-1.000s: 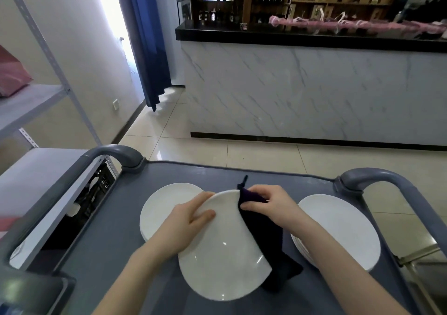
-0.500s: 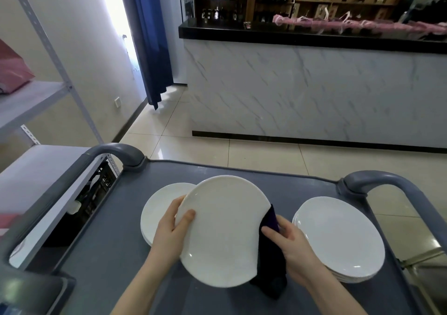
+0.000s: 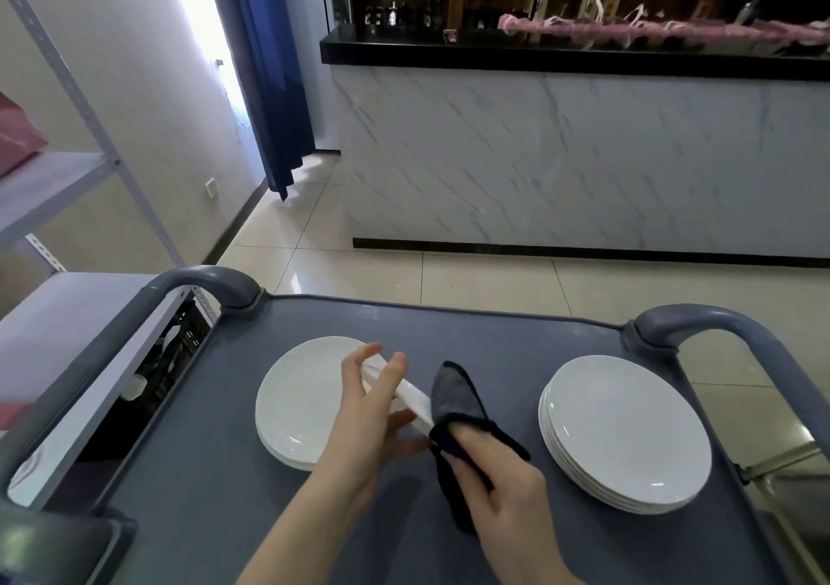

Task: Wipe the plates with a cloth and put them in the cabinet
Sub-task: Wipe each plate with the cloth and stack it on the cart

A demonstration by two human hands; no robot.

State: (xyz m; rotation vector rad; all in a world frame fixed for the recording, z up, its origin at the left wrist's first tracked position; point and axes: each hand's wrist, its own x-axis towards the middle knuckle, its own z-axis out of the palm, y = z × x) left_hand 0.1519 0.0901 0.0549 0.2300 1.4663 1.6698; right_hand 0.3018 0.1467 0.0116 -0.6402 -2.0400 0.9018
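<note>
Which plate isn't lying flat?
The plate held edge-on between the left hand and the cloth in the right hand; the left stack and right stack lie flat.

1 round white ceramic plate (image 3: 415, 398), seen edge-on. 2 piles of such plates: left stack (image 3: 301, 400), right stack (image 3: 624, 431). 1 dark fabric cloth (image 3: 453, 398). 2 hands: left hand (image 3: 364, 418), right hand (image 3: 498, 472). 1 grey plastic cart (image 3: 494, 337).

No text, label or number is readable.
</note>
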